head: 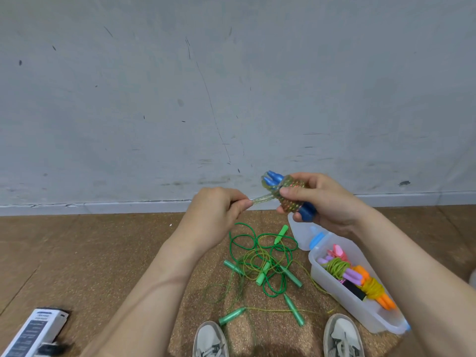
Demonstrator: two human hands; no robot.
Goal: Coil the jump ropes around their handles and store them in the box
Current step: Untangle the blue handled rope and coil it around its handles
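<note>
While my right hand [332,202] grips two blue handles [307,213] wound in glittery clear rope [289,206], my left hand [219,210] pinches its taut free end. Six smooth green handles [233,266] lie among tangled thin cords [262,253] on speckled floor [103,253] (three ropes, probably). One translucent plastic box [340,296] by my right shoe [343,336] holds colourful coiled bundles [337,266].
</note>
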